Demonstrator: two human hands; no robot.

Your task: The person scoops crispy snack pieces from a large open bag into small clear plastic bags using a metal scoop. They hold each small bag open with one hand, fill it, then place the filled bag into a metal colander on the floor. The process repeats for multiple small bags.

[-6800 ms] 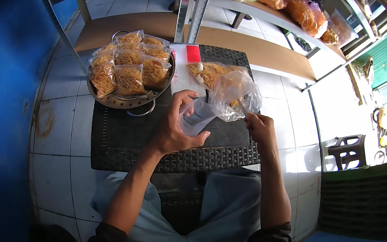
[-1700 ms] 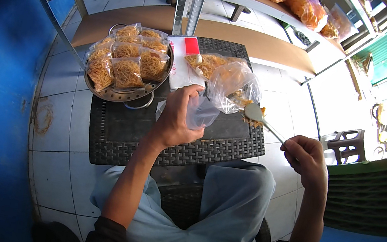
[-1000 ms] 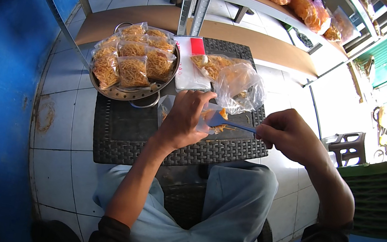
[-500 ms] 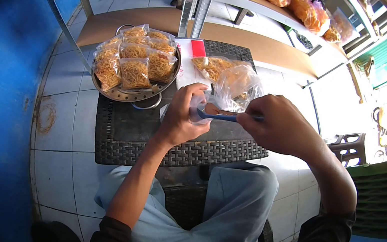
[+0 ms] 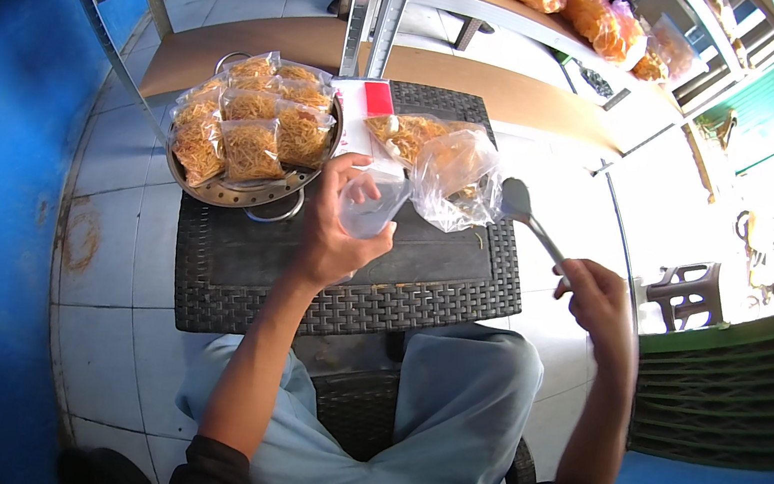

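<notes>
My left hand [image 5: 336, 229] is closed around a small, see-through plastic bag or cup [image 5: 375, 205]; which of the two I cannot tell. Its fingers partly show through the plastic, over the dark woven-edged table [image 5: 302, 264]. Off the table's right side, my right hand [image 5: 597, 301] grips a spoon [image 5: 518, 202] by its handle, the broad dark bowl pointing up and left. Beyond the hands lies a larger clear bag [image 5: 458, 177] with orange-brown food, beside another bag of noodle-like strands [image 5: 406, 134]. A round metal pan [image 5: 257, 198] at the left bears several filled clear packets [image 5: 253, 150].
Under the bags lies a white and red sheet [image 5: 378, 99]. Metal-framed shelves [image 5: 534, 17] with several bulging bags [image 5: 599, 20] stand behind the table. To the right are a dark plastic stool [image 5: 686, 292] and a green slatted piece [image 5: 722, 397].
My right hand has drawn the spoon out of the clear plastic and swung it to the right, away from my left hand. My left hand still holds the plastic, now tilted more upright.
</notes>
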